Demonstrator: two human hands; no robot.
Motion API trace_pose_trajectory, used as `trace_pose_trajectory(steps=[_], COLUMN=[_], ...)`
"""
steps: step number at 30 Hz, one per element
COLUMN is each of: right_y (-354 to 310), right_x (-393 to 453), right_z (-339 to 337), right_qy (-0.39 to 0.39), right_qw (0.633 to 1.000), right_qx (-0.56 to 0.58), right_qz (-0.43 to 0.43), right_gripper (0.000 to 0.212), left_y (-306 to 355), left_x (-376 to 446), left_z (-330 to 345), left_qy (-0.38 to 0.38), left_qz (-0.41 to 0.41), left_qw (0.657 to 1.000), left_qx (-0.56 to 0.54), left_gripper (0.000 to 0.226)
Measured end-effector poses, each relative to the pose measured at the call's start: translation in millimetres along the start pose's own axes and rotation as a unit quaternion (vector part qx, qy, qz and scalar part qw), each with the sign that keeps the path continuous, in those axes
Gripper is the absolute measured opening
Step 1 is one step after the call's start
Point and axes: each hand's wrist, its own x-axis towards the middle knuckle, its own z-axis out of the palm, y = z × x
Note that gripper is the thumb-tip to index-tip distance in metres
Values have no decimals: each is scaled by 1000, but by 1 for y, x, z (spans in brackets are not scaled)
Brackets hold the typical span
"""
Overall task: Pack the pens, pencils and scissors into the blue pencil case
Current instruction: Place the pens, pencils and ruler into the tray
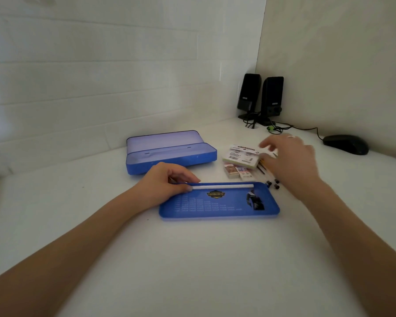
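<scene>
Near counter's middle, left hand (167, 181) pinches light, stiff white pen (224, 186) w/ fingertips at its end; right hand (288, 156) spread, blurred, empty above pencils (264, 168).

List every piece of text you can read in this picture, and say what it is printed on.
Left speaker: white brand mark, too blurred to read.
Right speaker: white brand mark, too blurred to read.
Blue tray: gold badge with characters and rows of pale print, all too blurred to read.
White packet: labels and barcode, unreadable.
Small erasers: one seems to show "82", uncertain.
Nothing else bears text.
</scene>
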Motion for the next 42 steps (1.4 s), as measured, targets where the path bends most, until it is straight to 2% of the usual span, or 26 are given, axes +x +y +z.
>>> trace_pose_trajectory(steps=[3,7,11,18,22,25,32,36,42], right_y=[31,44,41,46,60,64,52,42,37], right_x=[7,9,9,14,17,13,15,12,15], right_z=[-5,4,13,4,0,4,6,15,18], right_qy=[-36,-136,-110,-86,-40,-83,-99,-130,-131], right_qw=[985,959,968,970,973,970,980,976,975], right_qx=[-93,-81,-35,121,29,-17,-18,-74,-40], right_qz=[142,235,223,192,225,230,169,159,175], right_gripper=[34,39,23,21,21,23,37,34,27], left_y=[0,1,1,0,0,1,0,0,0], left_x=[0,-1,-1,0,0,-1,0,0,1], left_z=[0,0,0,0,0,0,1,1,2], left_qy=[-1,-2,1,-1,-1,1,7,10,6], left_qz=[0,1,3,1,3,5,7,9,10], left_qw=[1000,1000,1000,1000,1000,1000,1000,1000,1000], left_qx=[4,5,6,4,5,9,10,12,17], left_gripper=[25,26,26,24,26,27,27,26,25])
